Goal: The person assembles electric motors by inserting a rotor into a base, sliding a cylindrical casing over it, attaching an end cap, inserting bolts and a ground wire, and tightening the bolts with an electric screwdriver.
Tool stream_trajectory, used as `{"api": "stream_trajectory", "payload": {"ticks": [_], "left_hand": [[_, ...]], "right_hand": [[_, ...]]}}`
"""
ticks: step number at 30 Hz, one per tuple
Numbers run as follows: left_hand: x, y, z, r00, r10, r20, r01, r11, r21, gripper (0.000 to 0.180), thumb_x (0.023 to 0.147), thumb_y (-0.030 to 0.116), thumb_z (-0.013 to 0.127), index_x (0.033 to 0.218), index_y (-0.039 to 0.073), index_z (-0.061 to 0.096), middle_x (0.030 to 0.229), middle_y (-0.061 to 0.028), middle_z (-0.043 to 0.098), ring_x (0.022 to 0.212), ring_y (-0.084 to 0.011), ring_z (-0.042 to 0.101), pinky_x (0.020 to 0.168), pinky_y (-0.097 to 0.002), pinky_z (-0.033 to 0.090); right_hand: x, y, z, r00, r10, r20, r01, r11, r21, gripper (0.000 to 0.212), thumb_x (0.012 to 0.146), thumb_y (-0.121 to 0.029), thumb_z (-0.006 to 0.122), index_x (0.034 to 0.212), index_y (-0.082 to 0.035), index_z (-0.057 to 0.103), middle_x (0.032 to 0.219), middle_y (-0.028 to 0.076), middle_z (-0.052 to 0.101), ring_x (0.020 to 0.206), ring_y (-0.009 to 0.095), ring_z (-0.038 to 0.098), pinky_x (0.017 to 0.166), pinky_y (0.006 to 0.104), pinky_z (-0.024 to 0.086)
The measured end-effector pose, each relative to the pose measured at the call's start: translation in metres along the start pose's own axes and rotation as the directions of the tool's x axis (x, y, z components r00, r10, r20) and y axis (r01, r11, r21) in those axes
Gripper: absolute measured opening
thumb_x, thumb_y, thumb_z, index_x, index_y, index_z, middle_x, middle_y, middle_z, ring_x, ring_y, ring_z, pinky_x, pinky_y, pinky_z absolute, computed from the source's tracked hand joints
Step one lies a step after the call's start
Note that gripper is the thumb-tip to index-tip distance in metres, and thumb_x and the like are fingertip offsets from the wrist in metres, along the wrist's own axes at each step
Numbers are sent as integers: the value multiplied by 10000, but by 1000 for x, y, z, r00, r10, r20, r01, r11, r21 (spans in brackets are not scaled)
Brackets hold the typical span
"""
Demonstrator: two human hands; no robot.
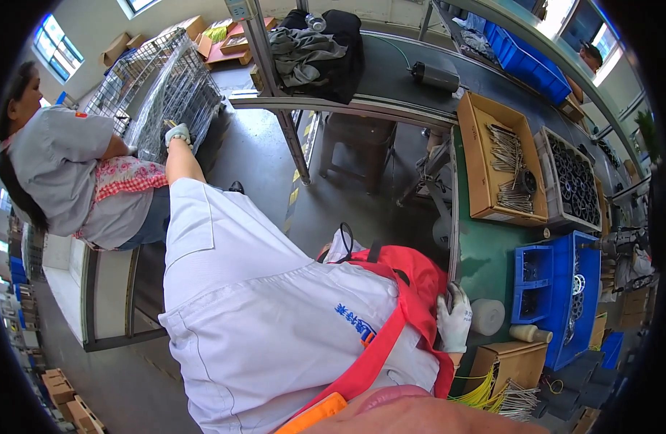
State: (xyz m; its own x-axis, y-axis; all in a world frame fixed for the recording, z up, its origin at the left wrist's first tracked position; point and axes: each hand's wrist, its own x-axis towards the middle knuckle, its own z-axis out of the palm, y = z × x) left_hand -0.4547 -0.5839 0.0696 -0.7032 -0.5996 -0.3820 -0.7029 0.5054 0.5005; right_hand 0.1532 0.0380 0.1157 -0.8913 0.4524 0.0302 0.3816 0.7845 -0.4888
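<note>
Left hand (177, 134): gloved, at the end of an arm stretched far out to the left, resting on the wire cage (156, 90); whether the fingers were curled on the mesh or just laid there, I could not tell.
Right hand (454, 318): gloved in white, low on the right, fingers together and bent against the near edge of the green bench (485, 253), beside the red apron (409, 289).
Wire cage: far left, tilted, lined with clear plastic film, standing on the grey floor (268, 166).
Co-worker (80, 173): on the left in a grey shirt and a checked apron, close beside the cage, one arm toward it.
White roll (487, 316): on the bench, just right of the right hand.
Blue bin (557, 296): right of the roll, holding metal rings.
Long box (501, 163): cardboard, farther along the bench, with bundles of thin metal rods inside.
Tray (573, 181): right of that box, packed with dark round parts.
Small box (508, 365): near right, yellow wires and rods spilling from it.
Conveyor (391, 72): across the far side, a heap of dark and grey clothing lying on it.
</note>
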Motion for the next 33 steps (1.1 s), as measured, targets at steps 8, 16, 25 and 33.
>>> {"api": "stream_trajectory", "payload": {"ticks": [8, 16, 25, 33], "left_hand": [[-36, 1, -18, 996, -50, -67, 39, 988, -150, 325, 965, 317, 435, 902, 106, 674, 788, -26, 698, 567, -220, 655, 554, -395, 517], [-48, 27, 45, 977, 102, 189, 7, 865, -502, 502, 977, 536, 423, 1112, 104, 641, 987, -92, 650, 811, -255, 609, 688, -409, 487], [-69, 63, 46, 859, 370, 354, -149, 842, -519, 408, 933, 555, 563, 915, 156, 650, 633, 2, 497, 495, -148, 414, 462, -264, 351], [-394, 166, 227, -471, 218, 855, -797, 309, -518, 316, 894, 322, 658, 990, 21, 665, 879, -71, 698, 745, -179, 675, 567, -296, 530]], "right_hand": [[1, 0, 8, 999, -3, 35, 2, 1000, 18, 403, 904, -229, 628, 1242, -11, 612, 1269, 208, 608, 1162, 385, 576, 1011, 453, 440], [-2, -2, 12, 999, -12, -38, 11, 1000, -9, 416, 886, -279, 653, 1236, -58, 620, 1267, 173, 619, 1175, 350, 580, 1013, 447, 444], [-22, 5, -12, 984, 119, -137, -124, 992, -33, 405, 891, -314, 633, 1229, -89, 622, 1292, 104, 614, 1194, 291, 579, 1004, 426, 452], [-88, 23, -188, 449, 406, -796, -126, 911, 393, 239, 918, -10, 577, 1140, 7, 665, 1138, 110, 703, 1020, 188, 670, 901, 314, 526]]}}
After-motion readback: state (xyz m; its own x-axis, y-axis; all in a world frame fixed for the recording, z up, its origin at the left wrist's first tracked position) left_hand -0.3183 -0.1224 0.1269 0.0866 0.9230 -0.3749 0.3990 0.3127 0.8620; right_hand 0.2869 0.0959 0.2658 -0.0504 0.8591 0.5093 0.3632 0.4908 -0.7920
